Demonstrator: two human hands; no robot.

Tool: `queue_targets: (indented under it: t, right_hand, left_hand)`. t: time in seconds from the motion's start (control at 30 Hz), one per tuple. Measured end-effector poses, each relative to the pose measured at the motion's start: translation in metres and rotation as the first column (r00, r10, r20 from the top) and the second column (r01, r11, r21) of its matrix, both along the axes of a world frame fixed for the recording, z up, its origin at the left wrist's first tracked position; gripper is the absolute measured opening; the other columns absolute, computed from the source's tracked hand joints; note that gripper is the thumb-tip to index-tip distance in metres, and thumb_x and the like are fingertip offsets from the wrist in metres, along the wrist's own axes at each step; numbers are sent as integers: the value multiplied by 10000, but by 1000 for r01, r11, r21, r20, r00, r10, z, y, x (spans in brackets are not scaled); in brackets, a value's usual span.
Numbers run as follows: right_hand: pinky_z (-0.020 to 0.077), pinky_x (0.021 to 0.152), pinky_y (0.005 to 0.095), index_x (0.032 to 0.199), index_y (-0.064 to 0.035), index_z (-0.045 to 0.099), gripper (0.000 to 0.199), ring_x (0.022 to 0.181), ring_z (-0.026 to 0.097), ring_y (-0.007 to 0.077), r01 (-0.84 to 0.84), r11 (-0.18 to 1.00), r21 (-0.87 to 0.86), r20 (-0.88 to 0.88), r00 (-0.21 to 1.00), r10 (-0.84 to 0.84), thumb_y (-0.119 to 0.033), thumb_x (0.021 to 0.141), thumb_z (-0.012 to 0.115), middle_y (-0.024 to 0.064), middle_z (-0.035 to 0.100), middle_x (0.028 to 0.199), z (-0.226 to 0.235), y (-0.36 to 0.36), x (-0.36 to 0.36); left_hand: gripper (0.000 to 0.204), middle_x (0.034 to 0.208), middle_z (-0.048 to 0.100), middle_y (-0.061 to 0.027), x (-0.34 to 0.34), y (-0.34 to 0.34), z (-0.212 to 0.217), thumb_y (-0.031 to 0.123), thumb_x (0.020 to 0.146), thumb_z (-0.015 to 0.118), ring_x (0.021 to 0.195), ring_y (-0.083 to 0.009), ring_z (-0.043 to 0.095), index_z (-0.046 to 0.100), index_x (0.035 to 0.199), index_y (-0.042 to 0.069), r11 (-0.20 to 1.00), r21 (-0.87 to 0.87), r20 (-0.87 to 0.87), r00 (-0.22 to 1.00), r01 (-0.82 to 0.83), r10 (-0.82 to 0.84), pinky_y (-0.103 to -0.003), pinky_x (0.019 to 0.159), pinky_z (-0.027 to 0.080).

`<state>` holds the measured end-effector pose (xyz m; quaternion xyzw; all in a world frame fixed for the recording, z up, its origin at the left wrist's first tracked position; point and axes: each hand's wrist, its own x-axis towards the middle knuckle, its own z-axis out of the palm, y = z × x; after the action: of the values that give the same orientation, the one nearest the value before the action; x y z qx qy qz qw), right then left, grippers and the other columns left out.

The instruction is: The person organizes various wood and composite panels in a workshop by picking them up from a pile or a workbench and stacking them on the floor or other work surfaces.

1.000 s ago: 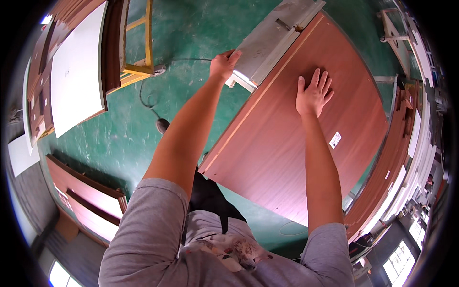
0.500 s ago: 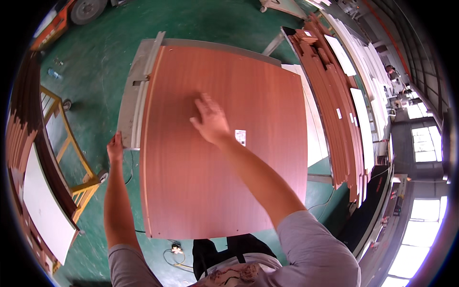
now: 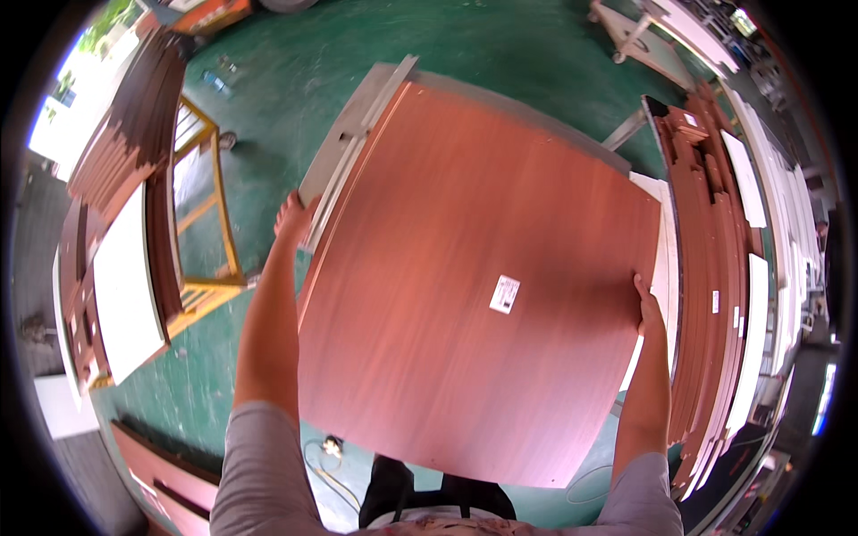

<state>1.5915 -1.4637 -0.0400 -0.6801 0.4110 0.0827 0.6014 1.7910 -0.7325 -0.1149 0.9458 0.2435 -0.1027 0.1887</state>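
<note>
One panel lies flat ahead of the person's legs, its label facing up near the middle. The right hand is at the panel's right edge, partly curled, thumb at the top face; its fingers are hidden, so a firm grip cannot be confirmed. The left hand is closed on the near end of the grey plate at the panel's left side. This two-sided hold probably steadies panel and plate against each other. The rail follows the panel's left edge, apparently as a straight guide. A grey counter shows past the panel's far edge and seems to carry it.

Below the panel's near edge, a cable lies close to the legs: possible trip hazard. Right of the panel lies a white sheet, then stacked boards, which limit access there. A yellow cart stands left of the panel, apart from it. Farther off, a trolley stands beyond the panel's far right corner, and an orange vehicle beyond its far left.
</note>
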Motion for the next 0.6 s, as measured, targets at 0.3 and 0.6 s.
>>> queue_targets:
  t: [0.3,0.6]
  right_hand:
    - [330,1101,342,1424,-13,376,976,1337,385,275,-32,979,202,-95,994,52,-637,743,692,120,412,1454,-37,-62,-17]
    - [291,1128,384,1458,-39,313,1043,1361,327,256,-17,989,150,-197,979,47,-666,716,693,99,335,1500,-37,-74,-57]
  left_hand:
    - [734,1320,505,-177,-75,-3,-14,576,808,624,1233,-361,479,382,1367,167,989,112,65,993,93,-101,-471,986,419]
    - [745,1269,492,-198,-210,-32,5,477,839,638,1214,-376,476,288,1420,168,980,199,83,996,6,-23,-483,971,422]
